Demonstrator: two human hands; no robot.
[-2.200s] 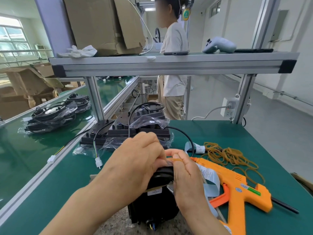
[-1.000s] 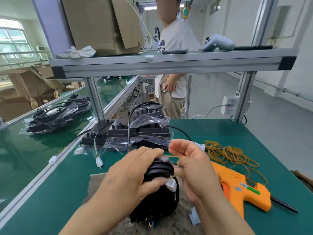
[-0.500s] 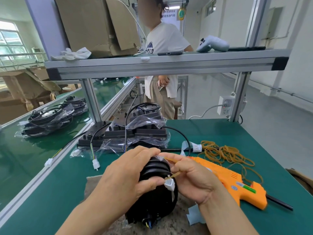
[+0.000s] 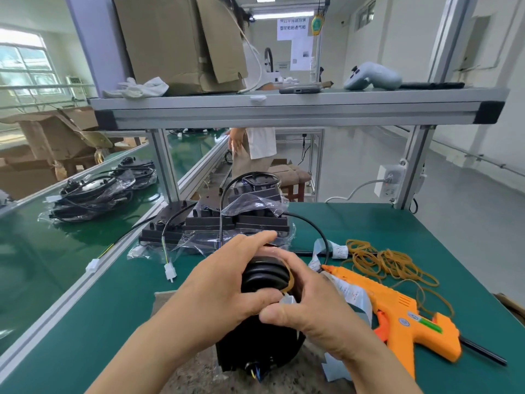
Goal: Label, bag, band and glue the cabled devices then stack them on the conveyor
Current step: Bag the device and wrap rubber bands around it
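Observation:
A black device with its cable coiled on top [image 4: 264,282] stands on a stone slab [image 4: 199,371] at the table's near edge. My left hand [image 4: 224,282] grips the coil from the left, thumb across its front. My right hand [image 4: 309,305] holds the coil's right side and pinches a tan rubber band [image 4: 289,280] stretched over the coil. A white connector [image 4: 287,300] shows between my thumbs. Behind lie unbagged and bagged black devices [image 4: 227,223]. An orange glue gun [image 4: 397,311] lies to the right.
Loose rubber bands [image 4: 389,260] and label strips [image 4: 338,251] lie right of the devices. Bagged devices [image 4: 93,194] sit on the green conveyor [image 4: 28,251] at left. A shelf [image 4: 284,109] overhead carries a cardboard box [image 4: 179,41]. A person [image 4: 255,149] stands behind the table.
The rubber band went from stretched between my fingers above the coil to wrapped over the coil's right side. My right hand closed in against the coil. The person behind moved.

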